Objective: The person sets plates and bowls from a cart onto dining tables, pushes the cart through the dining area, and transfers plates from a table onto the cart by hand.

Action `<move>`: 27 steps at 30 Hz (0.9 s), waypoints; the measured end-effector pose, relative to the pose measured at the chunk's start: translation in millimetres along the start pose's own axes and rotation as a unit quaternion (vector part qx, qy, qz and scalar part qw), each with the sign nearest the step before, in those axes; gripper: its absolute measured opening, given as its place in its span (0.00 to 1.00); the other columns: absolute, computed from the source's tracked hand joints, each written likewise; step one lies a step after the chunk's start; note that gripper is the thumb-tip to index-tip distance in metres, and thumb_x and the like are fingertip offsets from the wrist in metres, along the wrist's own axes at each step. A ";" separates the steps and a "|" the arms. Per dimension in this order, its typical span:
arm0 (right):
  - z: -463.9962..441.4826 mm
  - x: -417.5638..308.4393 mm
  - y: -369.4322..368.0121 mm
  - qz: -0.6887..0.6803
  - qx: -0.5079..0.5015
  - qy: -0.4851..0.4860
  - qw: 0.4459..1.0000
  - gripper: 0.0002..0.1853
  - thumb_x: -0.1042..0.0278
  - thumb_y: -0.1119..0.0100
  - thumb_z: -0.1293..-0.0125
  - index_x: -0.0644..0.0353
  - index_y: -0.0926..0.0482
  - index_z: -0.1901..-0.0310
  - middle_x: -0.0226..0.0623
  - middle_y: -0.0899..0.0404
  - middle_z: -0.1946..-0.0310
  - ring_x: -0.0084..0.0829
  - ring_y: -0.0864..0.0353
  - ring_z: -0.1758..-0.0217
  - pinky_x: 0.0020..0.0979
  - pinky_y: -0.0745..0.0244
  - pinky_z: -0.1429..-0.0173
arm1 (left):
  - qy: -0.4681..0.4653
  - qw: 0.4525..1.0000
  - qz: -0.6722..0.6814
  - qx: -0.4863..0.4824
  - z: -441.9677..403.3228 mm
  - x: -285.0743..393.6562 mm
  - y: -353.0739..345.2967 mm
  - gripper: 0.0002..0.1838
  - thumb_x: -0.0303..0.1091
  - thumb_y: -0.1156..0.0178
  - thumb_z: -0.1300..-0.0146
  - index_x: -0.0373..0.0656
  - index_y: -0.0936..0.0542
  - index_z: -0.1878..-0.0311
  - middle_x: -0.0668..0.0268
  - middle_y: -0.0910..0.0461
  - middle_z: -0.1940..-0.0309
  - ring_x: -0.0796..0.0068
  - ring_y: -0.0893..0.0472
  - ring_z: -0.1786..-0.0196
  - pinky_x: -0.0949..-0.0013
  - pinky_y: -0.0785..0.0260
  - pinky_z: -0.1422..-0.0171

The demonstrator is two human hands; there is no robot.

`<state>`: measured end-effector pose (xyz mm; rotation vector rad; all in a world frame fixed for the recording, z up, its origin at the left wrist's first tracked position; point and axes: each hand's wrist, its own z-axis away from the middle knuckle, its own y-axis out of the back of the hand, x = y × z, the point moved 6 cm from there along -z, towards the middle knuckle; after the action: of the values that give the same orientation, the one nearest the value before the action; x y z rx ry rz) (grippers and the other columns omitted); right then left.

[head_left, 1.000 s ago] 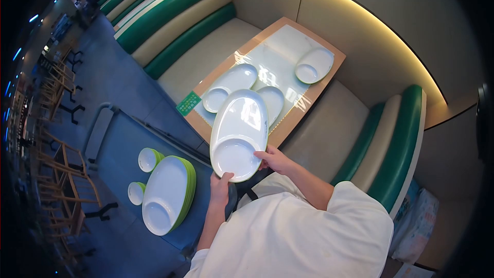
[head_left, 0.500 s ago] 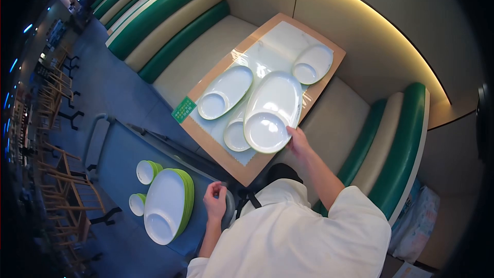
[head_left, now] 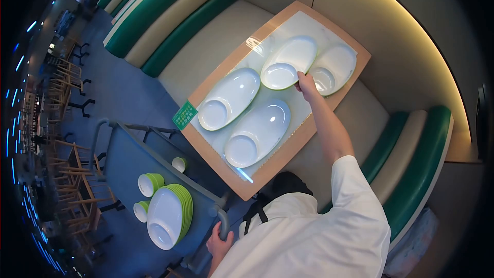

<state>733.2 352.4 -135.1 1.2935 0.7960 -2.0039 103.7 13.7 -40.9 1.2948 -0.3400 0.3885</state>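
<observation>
Wood-edged table (head_left: 218,162) between booth benches (head_left: 206,46). Right arm (head_left: 332,123) extended, right hand (head_left: 306,85) pinching oval plate (head_left: 291,57); left hand (head_left: 218,243) wrapped round cart handle (head_left: 223,224).

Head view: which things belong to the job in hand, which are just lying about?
In the job:
right hand, holding an oval two-section plate
three similar plates on the table
probably the plate stack on the cart
left hand, at the cart's handle

Likely just about:
green-and-white bowls on the cart
green card at the table's corner
booth benches
</observation>
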 end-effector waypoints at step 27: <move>-142.7 42.5 -26.7 0.094 0.031 -0.083 0.992 0.20 0.53 0.49 0.22 0.66 0.24 0.56 0.37 0.22 0.75 0.26 0.27 0.81 0.30 0.35 0.79 | -0.014 0.972 -0.210 0.104 0.1 -19.5 -11.2 0.18 0.51 0.28 0.57 0.50 0.22 0.74 0.65 0.21 0.79 0.54 0.19 0.75 0.51 0.29 0.69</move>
<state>778.2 470.0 -218.8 1.1712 0.5168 -1.9663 91.5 9.3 -59.3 1.5368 -0.0426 0.0472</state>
